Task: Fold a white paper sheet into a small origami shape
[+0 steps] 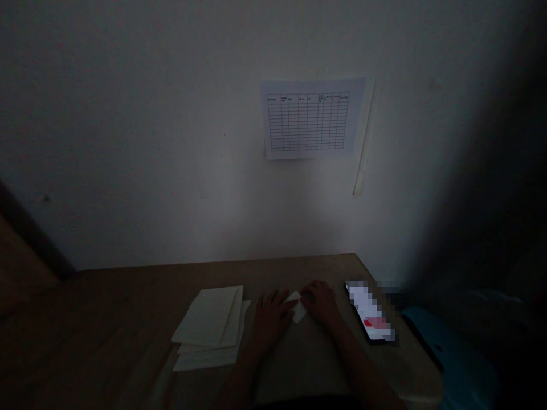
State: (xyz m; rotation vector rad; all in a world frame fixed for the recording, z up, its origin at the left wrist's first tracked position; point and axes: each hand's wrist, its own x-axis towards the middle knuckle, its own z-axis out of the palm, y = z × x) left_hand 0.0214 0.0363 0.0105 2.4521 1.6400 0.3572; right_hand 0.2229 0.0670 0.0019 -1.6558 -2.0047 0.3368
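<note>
A small folded piece of white paper (299, 312) lies on the table between my two hands. From the left, my left hand (272, 316) rests on it, its fingers spread and nearly flat, with fingertips over the paper's left side. On the other side my right hand (321, 302) has its fingers bent and closed at the paper's upper right edge. Part of the paper is hidden under the fingers. Left of my hands is a loose stack of paper sheets (209, 319), some with faint lines of writing. The scene is dim.
A phone (371, 313) with a lit, blurred-out screen lies near the right edge of the brown table (141, 296). On the wall behind hangs a printed table sheet (310, 119). A blue object (453, 347), perhaps a stool, stands beyond the right edge.
</note>
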